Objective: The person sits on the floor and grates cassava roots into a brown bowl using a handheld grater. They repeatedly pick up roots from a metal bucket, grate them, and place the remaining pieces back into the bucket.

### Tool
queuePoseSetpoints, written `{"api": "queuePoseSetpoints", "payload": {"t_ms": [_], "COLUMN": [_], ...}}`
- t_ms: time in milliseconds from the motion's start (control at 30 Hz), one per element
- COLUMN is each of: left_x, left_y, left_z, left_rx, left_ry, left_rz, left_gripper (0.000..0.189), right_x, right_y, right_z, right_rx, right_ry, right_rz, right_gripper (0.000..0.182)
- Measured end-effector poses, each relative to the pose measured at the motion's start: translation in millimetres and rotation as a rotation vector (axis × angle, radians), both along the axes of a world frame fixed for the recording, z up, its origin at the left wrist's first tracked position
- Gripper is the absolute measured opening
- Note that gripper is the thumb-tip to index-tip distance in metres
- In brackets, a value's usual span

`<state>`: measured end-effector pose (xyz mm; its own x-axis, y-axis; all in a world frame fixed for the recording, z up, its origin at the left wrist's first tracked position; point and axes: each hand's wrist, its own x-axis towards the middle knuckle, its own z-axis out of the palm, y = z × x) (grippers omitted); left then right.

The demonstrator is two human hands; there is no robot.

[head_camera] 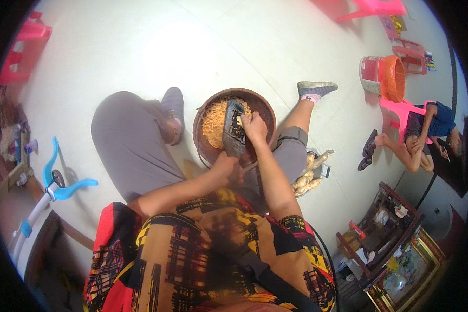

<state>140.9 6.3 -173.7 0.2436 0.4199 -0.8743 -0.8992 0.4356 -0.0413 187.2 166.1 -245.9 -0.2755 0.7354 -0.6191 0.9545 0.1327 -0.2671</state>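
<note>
A round brown bowl [263, 105] stands on the floor between my legs, with a heap of pale orange shreds [214, 121] in it. Across the bowl lies a dark grater board [234, 142], tilted over the shreds. Its near end is gripped by my left hand [228, 169]. My right hand [255, 126] presses a small pale yellow root piece [240, 120] against the grater's face; the fingers hide part of it.
A metal basin [327, 171] of knobbly pale roots [305, 181] stands beside my right knee. A blue-handled stand [54, 191] is at the left. Farther right are a bucket with an orange liner [393, 80], a seated person [429, 128] on a pink chair, and a wooden rack [382, 226].
</note>
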Motion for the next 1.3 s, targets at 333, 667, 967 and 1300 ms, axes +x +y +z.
{"api": "queuePoseSetpoints", "payload": {"t_ms": [333,667,967,1300], "left_x": [-1.4,-1.1,-4.2,-0.4], "left_y": [4.5,-4.6,5.1,1.7], "left_z": [8.0,3.8,10.8,1.1], "left_rx": [-0.001,-0.031,-0.066,-0.019], "left_ry": [-0.004,0.013,0.009,-0.027], "left_rz": [0.002,0.022,-0.009,0.032], "left_gripper": [0.018,0.018,0.016,0.017], "right_x": [25.0,-12.5,10.4,4.5], "right_y": [-20.7,1.8,18.2,-36.1], "right_z": [2.3,-29.7,-42.2,16.8], "right_rx": [0.317,0.302,0.090,0.386], "right_ry": [0.168,-0.006,0.045,0.068], "right_rz": [0.223,0.244,0.008,0.221], "right_gripper": [0.030,0.029,0.036,0.026]}}
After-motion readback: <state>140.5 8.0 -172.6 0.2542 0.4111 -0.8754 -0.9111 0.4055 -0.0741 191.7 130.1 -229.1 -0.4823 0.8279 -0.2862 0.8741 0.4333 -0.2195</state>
